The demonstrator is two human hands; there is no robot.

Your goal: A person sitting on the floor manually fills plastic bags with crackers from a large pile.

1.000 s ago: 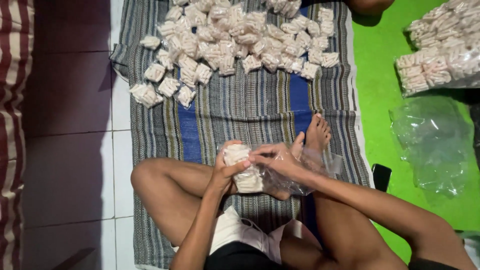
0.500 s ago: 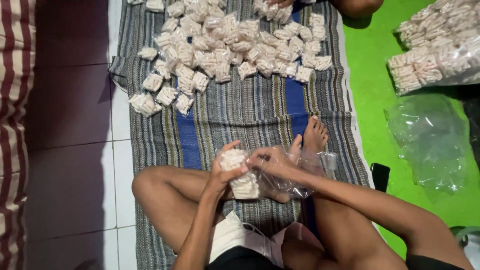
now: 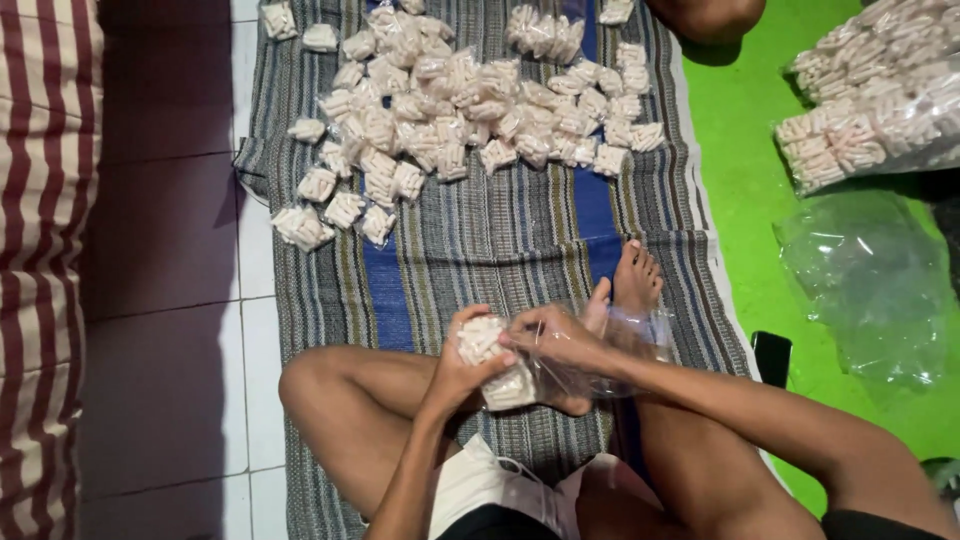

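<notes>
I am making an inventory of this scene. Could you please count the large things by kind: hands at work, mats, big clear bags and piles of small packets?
Hands: 2, left hand and right hand, both on one small packet
Striped mat: 1
Green mat: 1
Full clear bag: 1
Empty clear bag: 1
Pile of small packets: 1
Total: 7

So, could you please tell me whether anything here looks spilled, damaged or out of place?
Nothing stands out. The small packets lie in a loose heap on the striped mat, none visibly torn. The left hand and right hand hold one packet over the lap.
</notes>
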